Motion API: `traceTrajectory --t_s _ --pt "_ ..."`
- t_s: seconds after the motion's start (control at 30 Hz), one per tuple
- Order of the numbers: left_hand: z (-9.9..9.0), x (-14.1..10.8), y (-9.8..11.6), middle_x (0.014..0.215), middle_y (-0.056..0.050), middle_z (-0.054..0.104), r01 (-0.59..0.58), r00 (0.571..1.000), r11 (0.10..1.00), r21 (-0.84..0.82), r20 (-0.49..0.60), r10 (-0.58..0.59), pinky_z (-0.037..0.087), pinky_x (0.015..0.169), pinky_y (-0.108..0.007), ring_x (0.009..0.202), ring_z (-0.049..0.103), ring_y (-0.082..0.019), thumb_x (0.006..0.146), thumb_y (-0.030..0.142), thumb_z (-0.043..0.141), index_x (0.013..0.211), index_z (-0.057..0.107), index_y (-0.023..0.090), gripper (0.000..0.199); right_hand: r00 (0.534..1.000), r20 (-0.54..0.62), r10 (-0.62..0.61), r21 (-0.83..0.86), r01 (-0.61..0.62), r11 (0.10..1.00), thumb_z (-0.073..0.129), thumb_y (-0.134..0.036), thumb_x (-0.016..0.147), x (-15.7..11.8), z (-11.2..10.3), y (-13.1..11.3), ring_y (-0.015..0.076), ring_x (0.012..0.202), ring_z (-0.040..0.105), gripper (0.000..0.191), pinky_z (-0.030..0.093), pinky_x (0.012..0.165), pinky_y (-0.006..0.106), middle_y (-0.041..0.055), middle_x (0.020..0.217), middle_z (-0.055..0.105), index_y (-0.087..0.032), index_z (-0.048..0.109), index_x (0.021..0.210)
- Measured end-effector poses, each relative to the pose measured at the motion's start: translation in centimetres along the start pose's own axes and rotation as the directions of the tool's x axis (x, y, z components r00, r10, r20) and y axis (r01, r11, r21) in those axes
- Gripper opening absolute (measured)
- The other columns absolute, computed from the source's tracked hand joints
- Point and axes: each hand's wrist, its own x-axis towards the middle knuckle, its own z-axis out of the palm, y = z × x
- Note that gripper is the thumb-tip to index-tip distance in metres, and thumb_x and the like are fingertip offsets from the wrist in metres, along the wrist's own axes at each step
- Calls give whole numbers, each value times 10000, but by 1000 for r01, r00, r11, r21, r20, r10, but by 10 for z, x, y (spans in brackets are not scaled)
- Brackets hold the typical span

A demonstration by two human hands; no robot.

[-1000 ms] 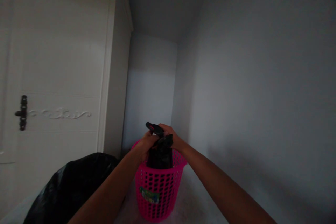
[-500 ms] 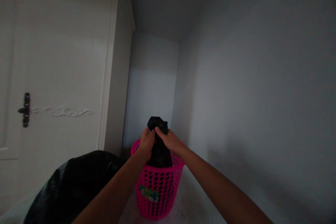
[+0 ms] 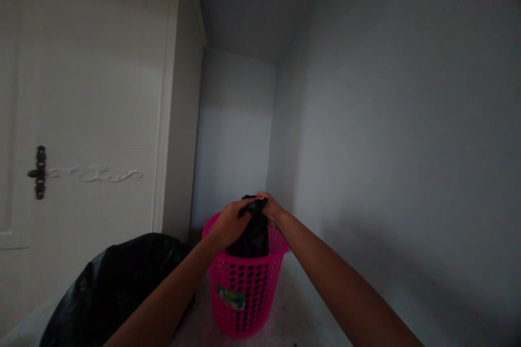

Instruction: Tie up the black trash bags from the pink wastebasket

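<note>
A black plastic bag point(image 3: 253, 238) stands partly inside a bright pink basket point(image 3: 247, 284) with a perforated wall. Its gathered top rises above the rim, between my two hands. My left hand point(image 3: 233, 222) is closed on the left side of the bag's top. On the other side, my right hand point(image 3: 272, 209) grips the same top, its fingers partly hidden behind the plastic. The lower part of the bag shows dark through the basket's holes. A green and blue label point(image 3: 230, 297) is on the basket's front.
Left of the basket lies a large, full black bag point(image 3: 118, 282), partly behind my left forearm. A white wardrobe point(image 3: 101, 92) with a dark handle point(image 3: 39, 172) stands at the left. A bare pale wall point(image 3: 386, 135) runs along the right.
Both hands have come down a little and moved slightly apart. The bag's top, which stood up above the thumbs, is now lower and stretched between the hands. The basket stays in place.
</note>
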Motion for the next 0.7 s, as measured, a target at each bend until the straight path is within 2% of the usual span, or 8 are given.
traceTrajectory --t_s 0.13,0.23,0.3,0.4,0.53,0.63,0.7 --pt "-4 -4 -6 1159 -29 804 -77 993 981 180 100 60 429 1172 -440 1187 693 -290 748 37 646 1057 826 296 442 998 65 28 -63 -24 998 754 -227 610 -1 -8 1 129 590 540 105 401 570 247 -36 575 633 -169 667 599" --pt "-8 -5 -12 1064 -57 761 -119 990 942 312 113 88 438 1150 -511 1096 678 -288 741 17 586 1175 798 273 546 989 132 68 -104 -54 993 745 -222 624 -5 -10 0 131 612 538 93 412 594 256 -24 597 641 -164 675 604" --pt "-10 -5 -16 1020 -61 695 -144 988 919 367 106 112 460 1126 -515 1037 656 -264 750 13 539 1259 760 258 606 978 182 104 -124 -82 989 725 -253 664 -7 -9 -3 150 650 570 96 453 633 275 0 640 669 -165 693 646" --pt "-14 -4 -21 1111 -69 623 -178 984 902 394 93 153 449 1152 -480 1102 624 -230 725 -18 468 1305 723 243 685 957 243 157 -155 -121 980 665 -320 734 -9 -8 -10 176 712 615 153 507 701 299 28 697 694 -174 704 706" --pt "-16 -4 -22 1228 -87 635 -186 983 903 386 82 167 417 1189 -462 1286 569 -242 713 -11 465 1188 749 223 601 934 292 205 -222 -143 965 614 -294 735 -13 -10 -14 162 698 604 140 514 730 298 24 705 676 -176 688 731" --pt "-18 -2 -21 1103 -66 739 -139 989 927 348 89 115 491 1089 -425 1128 669 -236 795 56 473 1092 748 223 437 925 309 223 -307 -125 944 658 -197 636 -18 -13 -13 145 649 566 77 476 677 287 1 669 637 -159 664 702" --pt "-18 1 -22 978 -40 774 -74 996 946 315 63 56 528 996 -389 979 706 -224 826 100 484 1026 743 229 352 927 309 213 -369 -90 925 693 -134 574 -22 -13 -13 154 667 569 133 467 680 293 -11 669 624 -151 656 700"
